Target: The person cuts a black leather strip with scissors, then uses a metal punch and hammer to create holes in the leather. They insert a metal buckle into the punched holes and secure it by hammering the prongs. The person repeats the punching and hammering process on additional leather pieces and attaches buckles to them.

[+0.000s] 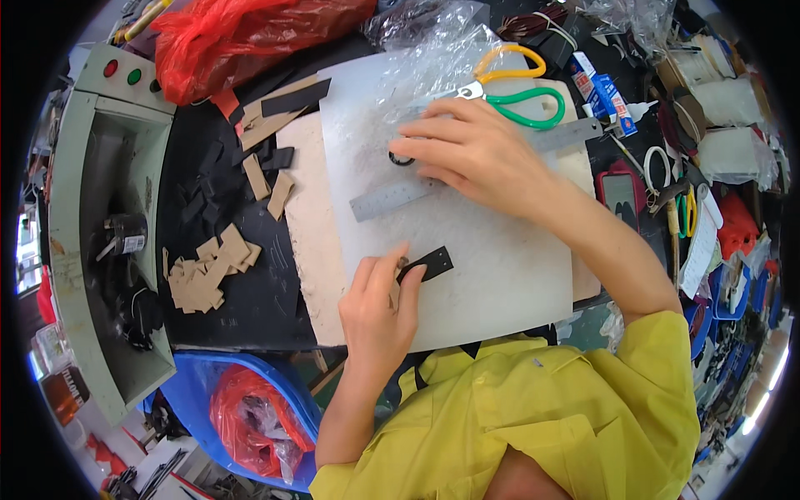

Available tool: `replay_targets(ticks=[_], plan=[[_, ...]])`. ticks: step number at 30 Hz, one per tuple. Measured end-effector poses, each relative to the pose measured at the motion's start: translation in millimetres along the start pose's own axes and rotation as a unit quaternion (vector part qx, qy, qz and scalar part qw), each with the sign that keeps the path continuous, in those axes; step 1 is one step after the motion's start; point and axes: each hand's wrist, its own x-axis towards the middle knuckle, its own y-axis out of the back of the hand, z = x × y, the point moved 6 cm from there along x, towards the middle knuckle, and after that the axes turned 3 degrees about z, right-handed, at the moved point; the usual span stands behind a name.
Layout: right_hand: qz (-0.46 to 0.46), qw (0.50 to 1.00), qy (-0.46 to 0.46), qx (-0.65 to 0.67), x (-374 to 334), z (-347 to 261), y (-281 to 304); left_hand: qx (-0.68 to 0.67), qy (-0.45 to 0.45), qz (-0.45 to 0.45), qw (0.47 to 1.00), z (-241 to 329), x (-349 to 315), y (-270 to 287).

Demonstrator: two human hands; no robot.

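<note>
My left hand (375, 308) pinches a short flat black strip (435, 262) between thumb and fingers, over the white sheet (492, 292). Small holes show near the strip's free end; its other end is hidden in my grip. Farther up, my right hand (483, 154) curls its fingers down on a small dark ring-shaped thing (402, 159), mostly covered by the fingertips. Under that hand a steel ruler (379, 202) lies slantwise. Just beyond the hand are scissors with one orange handle (512, 71) and one green handle (533, 121), their blades partly under clear plastic.
Black pieces (208, 183) and tan pieces (208, 267) are heaped at the left, beside a grey metal housing (75, 192) with buttons. A red plastic bag (250, 42) lies at the back. Glue boxes (604, 92) and a phone (619, 192) stand right. A blue bin (187, 383) sits lower left.
</note>
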Motion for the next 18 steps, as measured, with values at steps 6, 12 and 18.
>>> replay_targets(ticks=[6,12,18], plan=[[-0.002,0.998,-0.061,0.017,2,14,-10,0.02,0.032,0.059,0.998,-18,-7,27],[0.0,0.932,-0.299,0.206,-47,-31,46,0.114,-0.069,0.012,0.991,-4,-21,6],[-0.119,0.881,-0.318,0.33,-80,-79,54,0.113,-0.095,0.03,0.989,0,-19,5]])
